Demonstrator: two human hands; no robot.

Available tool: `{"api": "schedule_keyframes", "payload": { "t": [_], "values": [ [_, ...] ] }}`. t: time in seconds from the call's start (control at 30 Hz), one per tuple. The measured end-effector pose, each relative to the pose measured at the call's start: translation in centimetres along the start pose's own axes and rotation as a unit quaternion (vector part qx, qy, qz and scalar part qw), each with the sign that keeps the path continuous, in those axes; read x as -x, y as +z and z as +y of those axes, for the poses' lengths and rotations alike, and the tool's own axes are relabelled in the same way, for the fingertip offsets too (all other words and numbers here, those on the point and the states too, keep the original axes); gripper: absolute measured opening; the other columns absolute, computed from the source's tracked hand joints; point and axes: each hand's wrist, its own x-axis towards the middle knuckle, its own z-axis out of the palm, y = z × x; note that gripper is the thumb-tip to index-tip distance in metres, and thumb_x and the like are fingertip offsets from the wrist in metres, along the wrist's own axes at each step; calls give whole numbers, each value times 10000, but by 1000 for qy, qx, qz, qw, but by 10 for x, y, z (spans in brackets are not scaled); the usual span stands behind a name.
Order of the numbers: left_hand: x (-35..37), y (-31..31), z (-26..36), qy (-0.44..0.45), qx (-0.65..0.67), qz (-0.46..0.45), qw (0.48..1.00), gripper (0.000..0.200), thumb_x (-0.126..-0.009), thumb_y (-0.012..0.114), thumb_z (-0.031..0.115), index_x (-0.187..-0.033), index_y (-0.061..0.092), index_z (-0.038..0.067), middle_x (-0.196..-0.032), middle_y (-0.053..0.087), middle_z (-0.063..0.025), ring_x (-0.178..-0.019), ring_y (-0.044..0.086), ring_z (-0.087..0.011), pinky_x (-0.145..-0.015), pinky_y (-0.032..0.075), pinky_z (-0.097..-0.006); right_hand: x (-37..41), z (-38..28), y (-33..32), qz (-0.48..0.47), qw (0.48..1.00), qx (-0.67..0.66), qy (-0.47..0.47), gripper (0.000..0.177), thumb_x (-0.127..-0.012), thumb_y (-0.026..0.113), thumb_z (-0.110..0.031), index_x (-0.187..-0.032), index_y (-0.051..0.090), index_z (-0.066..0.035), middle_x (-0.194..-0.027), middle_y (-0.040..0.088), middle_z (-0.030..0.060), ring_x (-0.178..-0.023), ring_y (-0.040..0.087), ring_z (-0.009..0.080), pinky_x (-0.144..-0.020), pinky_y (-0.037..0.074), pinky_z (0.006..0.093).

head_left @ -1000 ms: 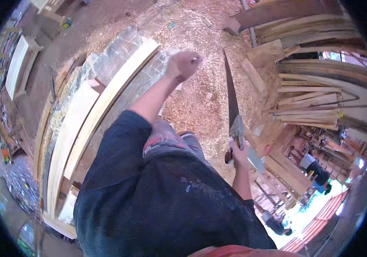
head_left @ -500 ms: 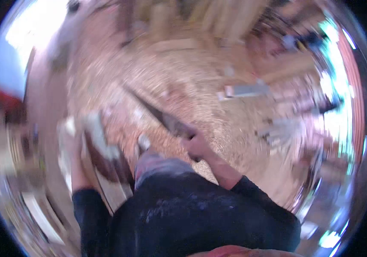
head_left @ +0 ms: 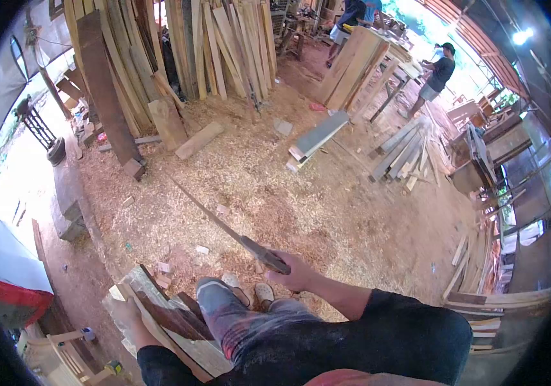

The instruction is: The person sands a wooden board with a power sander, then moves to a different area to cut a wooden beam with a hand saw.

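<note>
My right hand grips the handle of a long handsaw, whose blade points up and left over the sawdust floor. My left hand rests at the near end of a stack of planks at the lower left, touching the edge of the top board. My legs and feet stand between the two hands.
Sawdust covers the floor. Boards lean against the back wall. A short plank pile and loose timber lie ahead. Two people work by a bench at the far right. Offcuts lie around.
My view has swung round from the plank stack to the open yard. The saw stays in my right hand, and my left hand has dropped from raised to the plank end.
</note>
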Motion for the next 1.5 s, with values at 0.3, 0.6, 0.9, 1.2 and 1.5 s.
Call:
{"api": "schedule_keyframes", "payload": {
  "t": [0.3, 0.6, 0.9, 1.2, 1.5],
  "values": [
    [-7, -50, 23, -54, -13, -176, 983, 661, -848, 790, 498, -1254, 647, -4, -1212, 727, -275, -1088, 732, -454, -974, 569, -534, -15, 10, 97, 1, 985, -169, -46, 684, -909, 777, -302, -1513, 566, -59, -1087, 716, 61, -985, 655, 160, -887, 535, 331],
    [-13, -62, 21, -42, -12, -231, 972, 626, -835, 795, 389, -1255, 664, -56, -1213, 737, -263, -1120, 738, -419, -1014, 565, -493, 15, -53, 167, 2, 987, -140, -80, 603, -906, 745, -180, -1474, 595, -45, -1157, 740, 117, -1052, 670, 193, -967, 532, 358],
    [-17, 11, -3, -78, 139, -142, 977, 522, -820, 766, 253, -1212, 690, -82, -1179, 744, -295, -1107, 736, -448, -974, 585, -488, 75, -91, 170, 51, 993, -95, -57, 607, -880, 723, -146, -1463, 599, -31, -1222, 736, 168, -1133, 681, 225, -1018, 513, 368],
    [-31, -7, 7, -81, 133, -184, 971, 508, -834, 766, 265, -1199, 688, -80, -1162, 750, -302, -1097, 741, -444, -967, 585, -494, 83, -90, 169, 23, 992, -81, -99, 630, -873, 719, -192, -1473, 593, -47, -1266, 715, 209, -1187, 680, 294, -1058, 500, 398],
    [-25, -19, 20, -113, 154, -151, 970, 757, -944, 638, 581, -1407, 558, -13, -1237, 720, -305, -1151, 704, -471, -986, 549, -552, 64, -102, 184, -27, 990, -50, -127, 642, -949, 728, -309, -1501, 562, -27, -1277, 720, 169, -1202, 664, 243, -1090, 489, 388]
  ]
}}
